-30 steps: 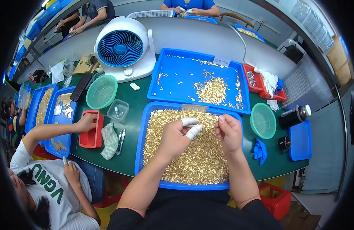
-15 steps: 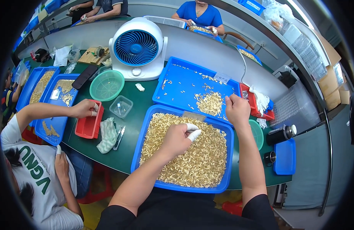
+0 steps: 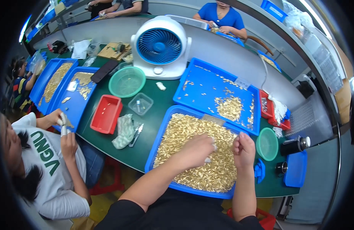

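The left hand (image 3: 200, 150), fingers bent narrow, reached down to gold-coloured pieces (image 3: 207, 178) beneath it; the right hand (image 3: 244, 148) curled to its right, by the blue tray's (image 3: 157, 150) edge. Whether either held pieces was unclear; a loose pinch could have spilled some.

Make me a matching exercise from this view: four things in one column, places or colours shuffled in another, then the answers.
1. Left hand
2. Right hand
3. Fan
4. Pale green cloth

A. White and blue
B. Over the small gold-coloured pieces in the near blue tray
C. Just right of a red box
D. At that tray's right edge

Pairs: 1-B, 2-D, 3-A, 4-C
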Demonstrator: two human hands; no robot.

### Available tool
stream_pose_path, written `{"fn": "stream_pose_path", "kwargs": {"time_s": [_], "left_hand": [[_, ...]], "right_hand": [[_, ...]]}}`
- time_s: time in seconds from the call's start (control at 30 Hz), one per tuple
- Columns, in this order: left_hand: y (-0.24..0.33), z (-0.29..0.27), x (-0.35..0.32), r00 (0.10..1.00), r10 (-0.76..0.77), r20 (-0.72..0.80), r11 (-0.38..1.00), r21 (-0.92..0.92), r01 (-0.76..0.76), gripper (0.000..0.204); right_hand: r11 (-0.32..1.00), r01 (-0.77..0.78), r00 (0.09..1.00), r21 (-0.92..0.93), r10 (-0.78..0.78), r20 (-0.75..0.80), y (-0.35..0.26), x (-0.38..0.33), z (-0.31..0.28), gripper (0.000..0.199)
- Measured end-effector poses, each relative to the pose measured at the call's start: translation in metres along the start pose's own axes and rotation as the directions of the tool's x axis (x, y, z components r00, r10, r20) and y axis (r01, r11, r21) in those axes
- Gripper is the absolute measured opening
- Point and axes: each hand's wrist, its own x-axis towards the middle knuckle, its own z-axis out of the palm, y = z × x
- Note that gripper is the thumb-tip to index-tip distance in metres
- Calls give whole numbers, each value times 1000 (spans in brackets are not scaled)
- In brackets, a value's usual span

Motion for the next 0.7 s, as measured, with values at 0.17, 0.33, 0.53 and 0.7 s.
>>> {"fn": "stream_pose_path", "kwargs": {"time_s": [0.17,0.33,0.53,0.7], "left_hand": [[-4,21,5,996,-56,71,992,-109,64,10],[-6,18,8,997,-61,-50,966,-252,47,5],[-9,13,9,936,-185,-301,891,-454,30,9],[-4,-6,8,879,-408,-245,562,-826,31,8]], "right_hand": [[945,-179,984,273,171,55,23,-9,4,11],[970,-96,991,225,71,117,26,-9,-14,13],[975,-58,985,215,20,172,25,-6,-15,12],[987,3,982,158,-33,188,27,-9,-14,12]]}}
